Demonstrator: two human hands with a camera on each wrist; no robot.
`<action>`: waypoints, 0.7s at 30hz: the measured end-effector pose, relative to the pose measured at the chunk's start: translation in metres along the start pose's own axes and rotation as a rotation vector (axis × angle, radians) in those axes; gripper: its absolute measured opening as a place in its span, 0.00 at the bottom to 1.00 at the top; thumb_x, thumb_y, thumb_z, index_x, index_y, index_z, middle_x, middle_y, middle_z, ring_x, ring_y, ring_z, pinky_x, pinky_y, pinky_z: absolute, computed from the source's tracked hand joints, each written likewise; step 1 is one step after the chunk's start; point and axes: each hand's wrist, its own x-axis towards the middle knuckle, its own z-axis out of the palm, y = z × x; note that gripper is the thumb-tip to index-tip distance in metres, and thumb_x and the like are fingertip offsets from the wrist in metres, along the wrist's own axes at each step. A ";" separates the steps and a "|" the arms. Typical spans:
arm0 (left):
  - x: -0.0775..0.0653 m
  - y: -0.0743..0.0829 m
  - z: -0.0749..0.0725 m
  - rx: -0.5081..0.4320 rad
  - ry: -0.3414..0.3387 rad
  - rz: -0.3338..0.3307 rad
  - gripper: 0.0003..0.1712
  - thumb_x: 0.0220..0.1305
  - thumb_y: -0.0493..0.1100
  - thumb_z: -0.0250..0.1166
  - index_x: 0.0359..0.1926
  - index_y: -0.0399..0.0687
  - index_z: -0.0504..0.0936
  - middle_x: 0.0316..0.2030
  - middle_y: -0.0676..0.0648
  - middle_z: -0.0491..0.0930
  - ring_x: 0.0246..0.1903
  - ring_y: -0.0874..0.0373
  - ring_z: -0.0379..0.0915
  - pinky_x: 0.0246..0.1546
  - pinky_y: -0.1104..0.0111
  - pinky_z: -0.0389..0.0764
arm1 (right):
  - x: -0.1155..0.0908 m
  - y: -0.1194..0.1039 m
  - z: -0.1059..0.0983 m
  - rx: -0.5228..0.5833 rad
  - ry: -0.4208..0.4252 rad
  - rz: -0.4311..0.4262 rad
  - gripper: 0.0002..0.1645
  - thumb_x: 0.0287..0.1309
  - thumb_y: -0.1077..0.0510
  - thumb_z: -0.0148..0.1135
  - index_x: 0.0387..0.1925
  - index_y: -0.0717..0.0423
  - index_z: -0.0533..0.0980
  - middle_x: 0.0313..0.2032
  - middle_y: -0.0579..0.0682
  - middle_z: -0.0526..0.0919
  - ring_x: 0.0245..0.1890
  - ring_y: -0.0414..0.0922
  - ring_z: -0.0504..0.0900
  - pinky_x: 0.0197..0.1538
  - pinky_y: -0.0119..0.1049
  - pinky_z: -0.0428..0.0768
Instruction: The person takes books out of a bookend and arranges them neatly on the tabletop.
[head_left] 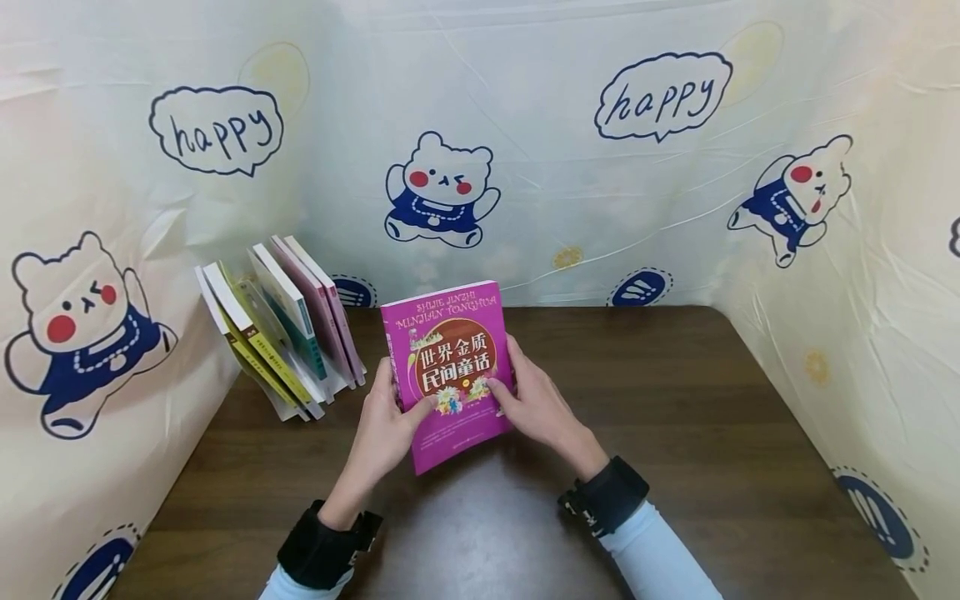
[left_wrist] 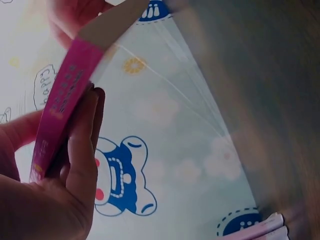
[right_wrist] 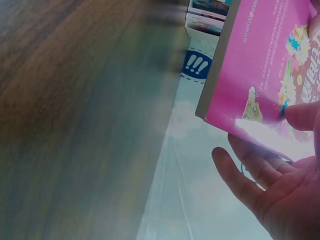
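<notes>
A magenta paperback book with a brown-red title oval and flowers on its cover is held up over the table, tilted with the cover facing me. My left hand grips its left side, thumb on the cover; the left wrist view shows the fingers behind the book and its pink spine. On the right edge, my right hand holds the book with its thumb on the cover. Its other fingers reach behind the book in the right wrist view.
A leaning row of several books stands at the table's back left. The dark wooden table is bordered by a pale printed cloth at the back and both sides. Each wrist wears a black strap.
</notes>
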 end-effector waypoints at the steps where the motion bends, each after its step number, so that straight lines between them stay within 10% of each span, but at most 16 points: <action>1: 0.000 0.000 0.001 -0.009 0.003 -0.003 0.36 0.71 0.33 0.69 0.72 0.46 0.60 0.59 0.36 0.80 0.52 0.41 0.85 0.44 0.53 0.88 | 0.000 0.000 0.000 -0.003 0.006 -0.001 0.51 0.73 0.46 0.64 0.85 0.36 0.46 0.65 0.47 0.76 0.57 0.42 0.80 0.56 0.47 0.84; 21: 0.004 -0.005 0.006 0.029 -0.025 -0.023 0.35 0.76 0.32 0.52 0.70 0.51 0.40 0.64 0.35 0.69 0.55 0.41 0.80 0.54 0.46 0.82 | -0.006 -0.006 -0.002 0.001 0.048 0.029 0.52 0.70 0.45 0.67 0.85 0.37 0.49 0.63 0.44 0.76 0.55 0.41 0.80 0.56 0.46 0.84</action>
